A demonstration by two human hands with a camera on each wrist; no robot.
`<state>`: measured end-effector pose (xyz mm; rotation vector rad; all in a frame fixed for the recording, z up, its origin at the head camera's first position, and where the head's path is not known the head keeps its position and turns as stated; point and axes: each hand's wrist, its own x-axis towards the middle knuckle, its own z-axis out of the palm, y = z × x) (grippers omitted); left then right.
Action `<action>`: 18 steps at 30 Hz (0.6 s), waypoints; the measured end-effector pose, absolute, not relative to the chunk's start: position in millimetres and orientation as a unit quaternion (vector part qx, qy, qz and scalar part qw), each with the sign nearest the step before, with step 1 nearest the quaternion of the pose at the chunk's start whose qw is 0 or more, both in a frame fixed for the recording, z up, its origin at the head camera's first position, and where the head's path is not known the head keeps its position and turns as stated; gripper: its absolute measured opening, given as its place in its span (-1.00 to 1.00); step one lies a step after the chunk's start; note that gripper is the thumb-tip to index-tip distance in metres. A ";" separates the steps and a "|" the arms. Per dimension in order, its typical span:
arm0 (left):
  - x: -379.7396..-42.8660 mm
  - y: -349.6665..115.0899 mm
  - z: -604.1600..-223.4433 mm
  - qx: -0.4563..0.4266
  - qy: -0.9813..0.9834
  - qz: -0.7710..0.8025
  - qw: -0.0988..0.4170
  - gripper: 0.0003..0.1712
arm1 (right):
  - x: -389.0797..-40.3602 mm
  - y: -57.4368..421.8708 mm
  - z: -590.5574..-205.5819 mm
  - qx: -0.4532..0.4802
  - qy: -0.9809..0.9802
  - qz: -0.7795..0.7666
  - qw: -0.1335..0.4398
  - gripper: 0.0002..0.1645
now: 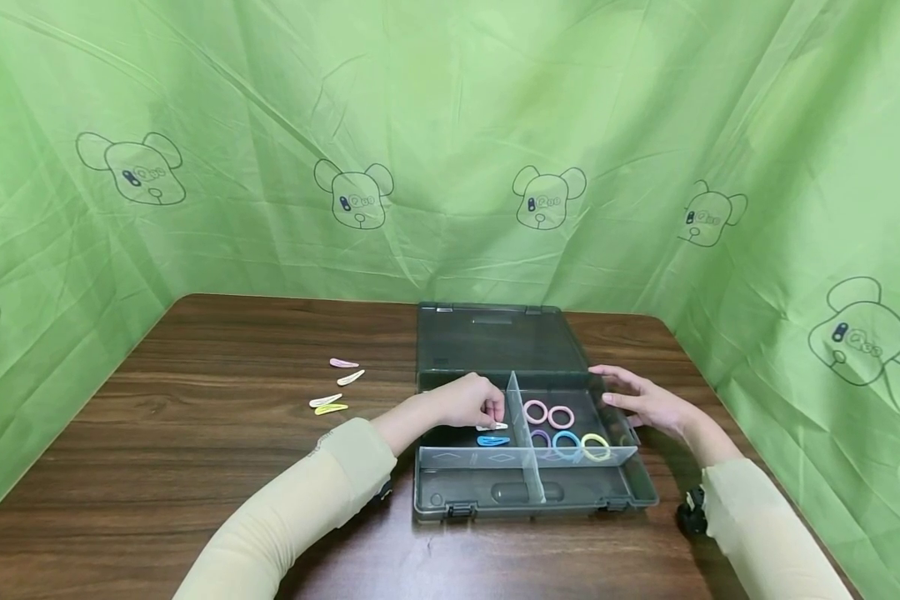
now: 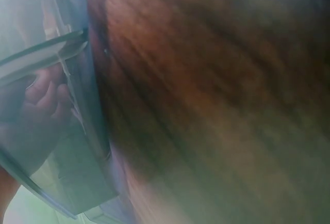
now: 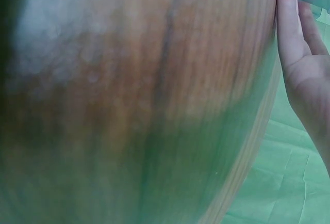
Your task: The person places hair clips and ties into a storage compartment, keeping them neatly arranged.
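My left hand (image 1: pixel 468 402) reaches into the back left compartment of a dark see-through organizer box (image 1: pixel 480 483), fingertips pinching a whitish hair clip (image 1: pixel 495 427). Just in front of that clip lies a blue hair clip (image 1: pixel 492 441). In the left wrist view, the left hand (image 2: pixel 44 100) shows through the box wall. My right hand (image 1: pixel 656 408) rests at the box's right side, its fingers extended along the edge. The right wrist view catches only part of the right hand (image 3: pixel 304 64).
The back right compartment holds pink hair ties (image 1: pixel 536 412), plus purple, blue and yellow ones (image 1: pixel 596 447). Clear dividers (image 1: pixel 520 408) split the box; its lid (image 1: pixel 498 337) lies back. Left on the wooden table (image 1: pixel 232 400) are a pink clip (image 1: pixel 343 363), whitish clips (image 1: pixel 350 377) and a yellow clip (image 1: pixel 332 409).
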<state>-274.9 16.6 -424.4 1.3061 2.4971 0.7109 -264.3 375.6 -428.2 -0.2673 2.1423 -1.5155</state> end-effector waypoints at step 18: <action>-272.6 15.1 -424.4 0.449 0.851 0.241 0.125 -0.94 | -264.3 376.4 -428.6 -0.095 0.794 -0.546 0.247 -0.35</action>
